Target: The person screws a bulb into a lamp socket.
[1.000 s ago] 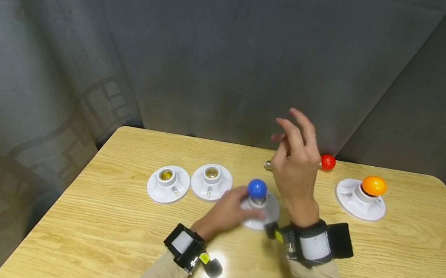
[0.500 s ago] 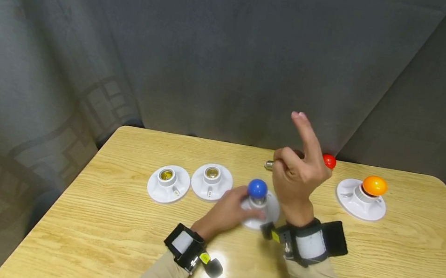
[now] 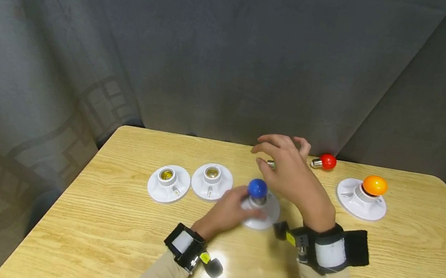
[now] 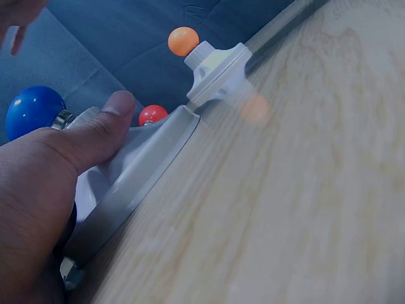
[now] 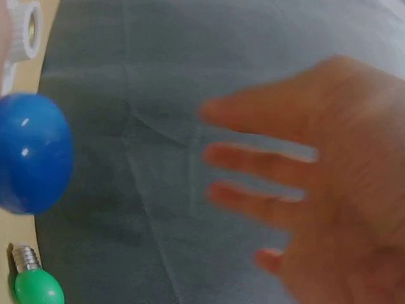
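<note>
My left hand (image 3: 227,211) holds a white lamp holder (image 3: 271,214), its thumb over the near side of the round base. A blue bulb (image 3: 257,188) stands in that holder, with part of its metal cap showing in the left wrist view. Above and to the right of the bulb is my right hand (image 3: 295,179), raised, holding nothing, fingers spread and slightly bent. In the right wrist view, that hand is apart from the blue bulb. A green bulb (image 5: 39,288) lies on the table; in the head view my right hand covers all but its cap.
Two bulbless white lamp holders, one at far left (image 3: 168,184) and one beside it (image 3: 211,182), stand left of my hands. A red bulb (image 3: 327,161) lies near the table's back edge. At right, an orange bulb (image 3: 375,185) sits in another holder (image 3: 359,207). A grey curtain (image 3: 237,65) hangs behind.
My right hand has turned and come down toward the blue bulb, its fingers now pointing left and spreading; the red bulb's cap has come into view. My left hand stays on the lamp holder.
</note>
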{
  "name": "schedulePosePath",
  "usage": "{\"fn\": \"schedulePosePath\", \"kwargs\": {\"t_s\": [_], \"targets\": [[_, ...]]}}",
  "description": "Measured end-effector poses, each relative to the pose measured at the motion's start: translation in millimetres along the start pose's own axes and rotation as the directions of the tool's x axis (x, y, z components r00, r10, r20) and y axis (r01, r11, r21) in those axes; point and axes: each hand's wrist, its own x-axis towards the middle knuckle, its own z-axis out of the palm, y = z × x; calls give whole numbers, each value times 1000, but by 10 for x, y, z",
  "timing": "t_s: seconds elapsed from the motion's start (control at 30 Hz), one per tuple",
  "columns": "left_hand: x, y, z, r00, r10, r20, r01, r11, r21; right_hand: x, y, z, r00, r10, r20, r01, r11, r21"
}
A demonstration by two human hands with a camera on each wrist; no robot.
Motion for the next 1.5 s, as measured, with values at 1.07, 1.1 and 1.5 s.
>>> {"fn": "schedulePosePath", "kwargs": {"t_s": [1.07,1.1,1.5], "targets": [[-20,-13,-5,999,-16,29,17,1000,-19,-27,80,75,837,84,540,-134,990,54],[-20,-11,-6,999,-15,28,15,1000,-18,-26,85,81,839,84,537,-134,990,54],[-27,-11,-7,1000,-13,6,13,1000,1,-26,97,120,846,176,504,-191,981,-23]]}}
